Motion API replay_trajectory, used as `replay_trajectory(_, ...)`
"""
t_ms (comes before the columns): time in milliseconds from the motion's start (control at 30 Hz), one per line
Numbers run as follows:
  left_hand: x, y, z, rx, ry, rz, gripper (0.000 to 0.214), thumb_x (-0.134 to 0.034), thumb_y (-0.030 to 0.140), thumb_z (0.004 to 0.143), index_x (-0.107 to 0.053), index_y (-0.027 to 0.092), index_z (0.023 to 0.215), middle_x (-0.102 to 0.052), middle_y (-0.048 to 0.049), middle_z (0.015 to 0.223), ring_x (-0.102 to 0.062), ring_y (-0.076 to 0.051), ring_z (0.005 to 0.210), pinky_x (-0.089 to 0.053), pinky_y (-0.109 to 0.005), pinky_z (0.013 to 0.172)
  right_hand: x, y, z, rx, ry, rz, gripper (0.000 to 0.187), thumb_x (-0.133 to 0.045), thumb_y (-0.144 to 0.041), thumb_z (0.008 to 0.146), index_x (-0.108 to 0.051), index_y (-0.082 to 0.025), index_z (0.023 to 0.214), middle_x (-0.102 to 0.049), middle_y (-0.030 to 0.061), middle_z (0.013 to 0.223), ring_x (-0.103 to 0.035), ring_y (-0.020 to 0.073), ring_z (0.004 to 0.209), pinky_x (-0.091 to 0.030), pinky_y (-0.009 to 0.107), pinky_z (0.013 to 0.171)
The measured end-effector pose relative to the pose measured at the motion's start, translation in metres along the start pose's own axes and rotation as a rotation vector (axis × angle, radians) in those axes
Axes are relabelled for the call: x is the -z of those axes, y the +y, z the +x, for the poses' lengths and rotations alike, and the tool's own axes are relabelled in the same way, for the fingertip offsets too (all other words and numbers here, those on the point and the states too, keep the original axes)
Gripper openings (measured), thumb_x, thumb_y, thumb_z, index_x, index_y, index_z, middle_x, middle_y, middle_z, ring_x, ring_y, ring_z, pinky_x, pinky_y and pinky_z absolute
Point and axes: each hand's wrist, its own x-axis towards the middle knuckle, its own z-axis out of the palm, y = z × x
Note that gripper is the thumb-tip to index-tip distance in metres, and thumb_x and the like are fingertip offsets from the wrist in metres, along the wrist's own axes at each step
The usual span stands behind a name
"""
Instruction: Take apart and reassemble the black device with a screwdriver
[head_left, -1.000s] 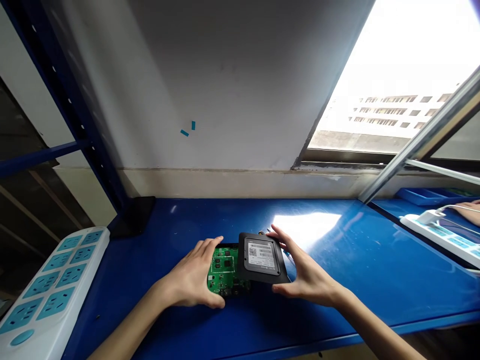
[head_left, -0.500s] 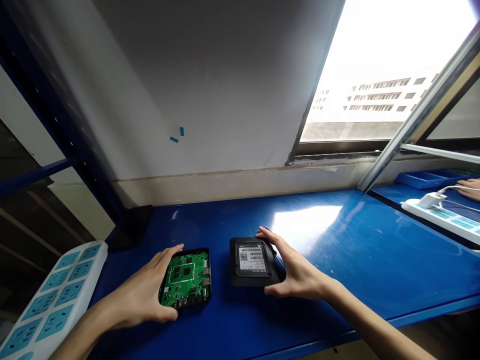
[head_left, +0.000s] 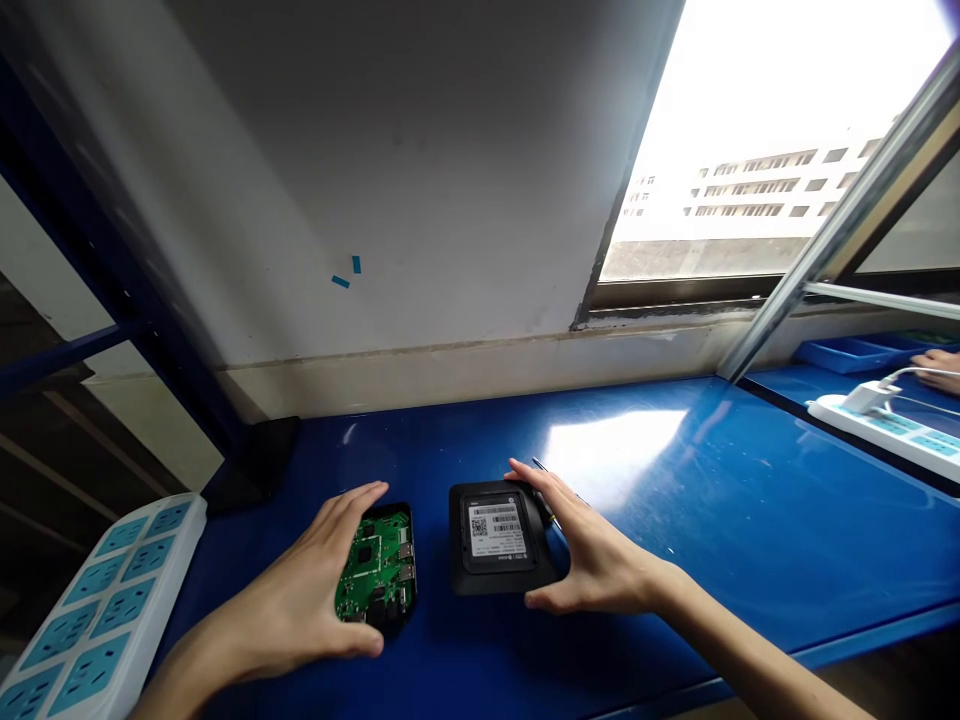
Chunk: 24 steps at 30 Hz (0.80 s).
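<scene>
My left hand (head_left: pixel 300 590) spans a green circuit board (head_left: pixel 379 565) in a shallow black case, thumb at the near edge and fingers at the far edge. Its palm hides the board's left part. Metal ports line the board's right side. To the right, my right hand (head_left: pixel 589 550) grips a square black cover (head_left: pixel 487 582) by its right side, thumb in front and fingers behind. A white label (head_left: pixel 496 528) with a QR code and barcodes faces up on it. Behind the right hand, a thin pen-like tool shows only in part.
A white power strip (head_left: pixel 196 520) with blue sockets lies at the left. Another power strip (head_left: pixel 821 408) with a plugged-in white charger stands at the right, near a blue tray (head_left: pixel 840 355) and another person's hand (head_left: pixel 937 372). A metal post (head_left: pixel 787 290) rises at the table's back right.
My left hand has slid right over the board and covers more of it. The black cover and my right hand have shifted slightly left and nearer. The view has also moved a little.
</scene>
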Motion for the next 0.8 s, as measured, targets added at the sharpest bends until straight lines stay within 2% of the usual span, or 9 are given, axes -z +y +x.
replay_trajectory(200,-0.016,0.049,0.041,-0.267,-0.006,0.069,0.114,-0.089,0.041,0.067,-0.024,0.032,0.160,-0.033,-0.0105,0.166,-0.025,-0.039,0.155,-0.027,-0.060,0.125,-0.002,-0.006,0.014,0.074,0.007,-0.029,0.128,-0.089,-0.032,0.060,-0.012,-0.030,0.162,-0.038,0.0161,0.157,-0.035,0.0401,0.148,-0.034,0.061,0.120)
replay_trajectory(267,-0.021,0.061,0.054,-0.339,-0.001,0.094,0.115,-0.089,0.040,0.067,-0.023,0.030,0.161,-0.033,-0.0112,0.166,-0.025,-0.039,0.155,-0.019,-0.062,0.127,-0.002,-0.009,0.020,0.092,0.007,-0.040,0.130,-0.090,-0.033,0.059,-0.011,-0.030,0.163,-0.039,0.0158,0.156,-0.036,0.0395,0.148,-0.036,0.060,0.120)
replay_trajectory(333,-0.022,0.069,0.066,-0.384,0.001,0.109,0.116,-0.089,0.039,0.067,-0.021,0.028,0.161,-0.035,-0.0121,0.164,-0.027,-0.039,0.154,-0.017,-0.061,0.128,0.000,-0.011,0.026,0.109,0.014,-0.045,0.132,-0.090,-0.032,0.058,-0.010,-0.029,0.163,-0.039,0.0160,0.156,-0.035,0.0388,0.148,-0.036,0.059,0.120)
replay_trajectory(433,-0.019,0.075,0.081,-0.421,0.017,0.105,0.112,-0.089,0.037,0.065,-0.026,0.028,0.158,-0.042,-0.0111,0.158,-0.035,-0.037,0.151,-0.015,-0.060,0.128,0.003,-0.010,0.038,0.128,0.042,-0.042,0.134,-0.090,-0.029,0.055,-0.011,-0.027,0.162,-0.039,0.0167,0.156,-0.034,0.0385,0.148,-0.037,0.058,0.119)
replay_trajectory(633,-0.008,0.075,0.105,-0.420,0.043,0.112,0.112,-0.085,0.035,0.069,-0.019,0.031,0.159,-0.035,-0.0113,0.163,-0.027,-0.040,0.153,-0.016,-0.065,0.126,0.007,0.005,0.066,0.149,0.093,0.005,0.134,-0.091,-0.030,0.053,-0.013,-0.028,0.162,-0.038,0.0176,0.157,-0.037,0.0415,0.145,-0.042,0.061,0.113)
replay_trajectory(800,-0.012,0.076,0.115,-0.449,0.067,0.130,0.107,-0.086,0.033,0.067,-0.025,0.029,0.155,-0.045,-0.0102,0.152,-0.042,-0.037,0.141,-0.033,-0.057,0.120,0.007,0.013,0.069,0.166,0.112,0.005,0.133,-0.091,-0.029,0.054,-0.013,-0.027,0.163,-0.038,0.0178,0.157,-0.040,0.0409,0.143,-0.044,0.059,0.112)
